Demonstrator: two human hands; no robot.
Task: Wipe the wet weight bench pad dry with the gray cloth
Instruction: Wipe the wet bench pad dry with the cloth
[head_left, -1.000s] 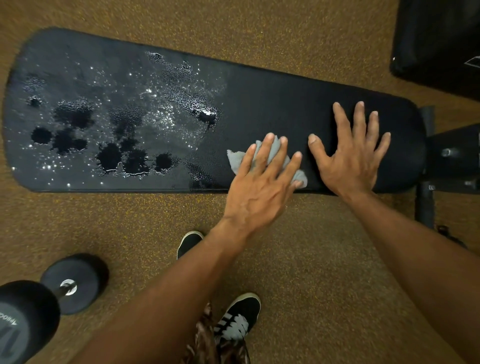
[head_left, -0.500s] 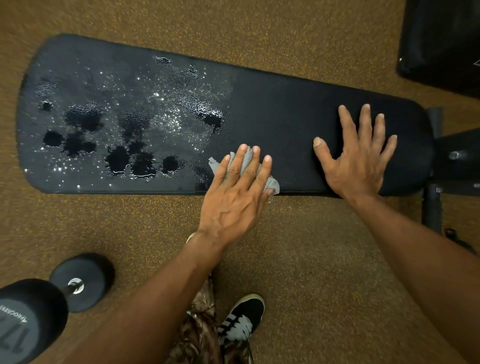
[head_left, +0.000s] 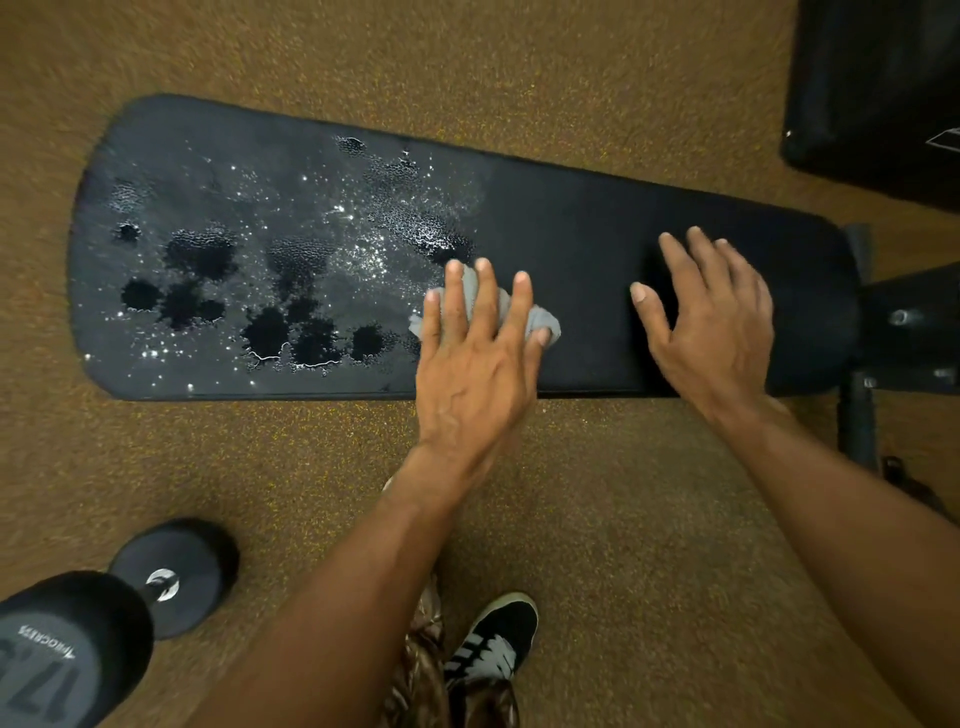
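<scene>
A long black bench pad lies across the view. Its left half is covered with water drops and dark puddles; its right half looks dry. My left hand presses flat on the crumpled gray cloth at the edge of the wet area, near the pad's front edge. Most of the cloth is hidden under my fingers. My right hand rests on the dry right end with fingers spread, blurred, holding nothing.
A black dumbbell lies on the brown speckled floor at lower left. The bench frame and leg stick out at right. A black padded object sits at top right. My shoe is below.
My left hand slid the cloth leftward along the pad to the edge of the wet patch, then slightly away from the front edge. My right hand stayed on the right end.
</scene>
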